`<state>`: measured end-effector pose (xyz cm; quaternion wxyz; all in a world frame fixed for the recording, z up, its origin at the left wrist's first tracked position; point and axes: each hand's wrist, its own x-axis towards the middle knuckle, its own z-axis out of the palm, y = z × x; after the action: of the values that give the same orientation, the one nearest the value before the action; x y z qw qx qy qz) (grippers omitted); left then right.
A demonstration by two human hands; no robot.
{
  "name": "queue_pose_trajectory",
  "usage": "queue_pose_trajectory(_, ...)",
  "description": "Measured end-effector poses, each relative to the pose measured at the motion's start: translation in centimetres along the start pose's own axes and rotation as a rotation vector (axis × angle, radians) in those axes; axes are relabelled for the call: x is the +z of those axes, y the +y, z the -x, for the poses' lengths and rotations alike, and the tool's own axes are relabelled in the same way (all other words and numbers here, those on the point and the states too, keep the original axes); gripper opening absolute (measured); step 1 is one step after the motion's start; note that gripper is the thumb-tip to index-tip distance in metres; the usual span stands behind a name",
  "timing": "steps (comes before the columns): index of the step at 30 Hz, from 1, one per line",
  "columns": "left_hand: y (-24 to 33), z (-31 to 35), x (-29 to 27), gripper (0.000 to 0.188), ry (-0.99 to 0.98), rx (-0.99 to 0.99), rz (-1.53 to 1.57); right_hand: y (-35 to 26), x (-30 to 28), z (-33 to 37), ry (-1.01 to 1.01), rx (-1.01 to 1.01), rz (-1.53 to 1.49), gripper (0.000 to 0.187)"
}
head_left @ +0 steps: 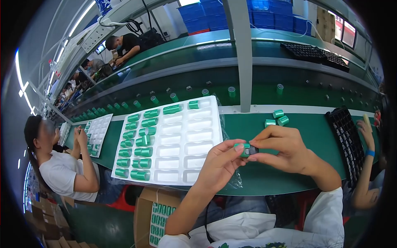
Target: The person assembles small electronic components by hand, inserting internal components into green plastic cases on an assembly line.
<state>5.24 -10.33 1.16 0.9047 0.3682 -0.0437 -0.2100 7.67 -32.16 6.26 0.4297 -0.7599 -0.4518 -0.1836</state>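
Both of my hands meet over the green bench, to the right of a white tray. My left hand (221, 163) pinches a small green cylinder (241, 146) between thumb and fingers. At its right end is a dark grey end piece (250, 151), gripped by the thumb and fingertips of my right hand (283, 151). The fingers partly cover both parts, so I cannot tell how they are joined. The white moulded tray (168, 164) holds green cylinders lying in its left columns, with a few in the top row; many pockets on its right are bare.
Three loose green cylinders (282, 120) lie beyond my right hand. Behind the bench, a conveyor (256, 91) carries spaced cylinders and small parts. Black trays (344, 144) stand at right, near another person's hand (365, 128). A co-worker (68, 173) sits at left; a carton (142, 206) stands below.
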Motion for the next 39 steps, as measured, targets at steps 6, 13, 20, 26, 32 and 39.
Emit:
queue_pose_trajectory(6, -0.3, -0.1, 1.4, 0.026, 0.060, 0.010, -0.092, 0.2, -0.1, 0.2, -0.110, -0.061, 0.148, 0.031)
queue_pose_trajectory(13, -0.5, 0.0, 3.0, 0.035, 0.019, 0.106, -0.570, 1.0, 1.1, 1.1, -0.012, -0.288, 0.291, 0.042)
queue_pose_trajectory(20, -0.4, -1.4, 2.4, 0.025, -0.069, 0.078, -0.639, -0.2, 1.6, 0.5, -0.001, -0.223, 0.335, 0.043)
queue_pose_trajectory(26, 4.9, -3.1, 1.7, 0.081, 0.081, 0.144, -1.425, 6.4, -1.2, 0.0, 0.317, -0.127, 0.412, 0.041)
queue_pose_trajectory(32, 8.6, -9.9, -8.2, 0.042, 0.537, 0.612, -2.215, 22.2, -6.3, 4.1, 0.350, 0.599, 0.613, 0.043)
queue_pose_trajectory(39, 9.1, -10.1, -12.8, 0.039, 0.490, 0.617, -2.087, 22.8, -4.8, 4.1, 0.052, 0.760, 0.614, 0.058)
